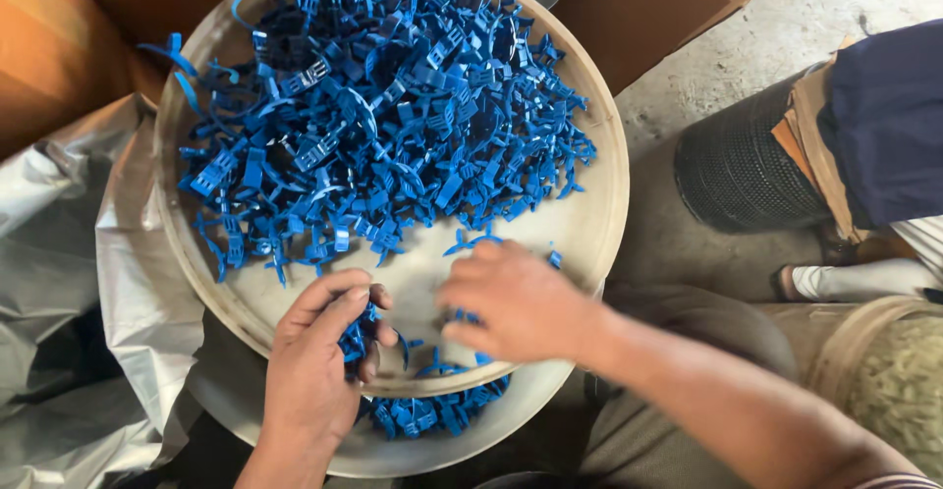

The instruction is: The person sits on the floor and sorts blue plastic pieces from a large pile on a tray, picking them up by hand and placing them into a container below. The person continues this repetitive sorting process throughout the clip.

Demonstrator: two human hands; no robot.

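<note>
Partly, hands covering blue clips

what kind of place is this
Probably a small workshop floor where moulded plastic parts get sorted by hand. A round tray holds a heap of blue plastic clips, with cardboard boxes and a silver plastic bag on bare concrete.
</note>
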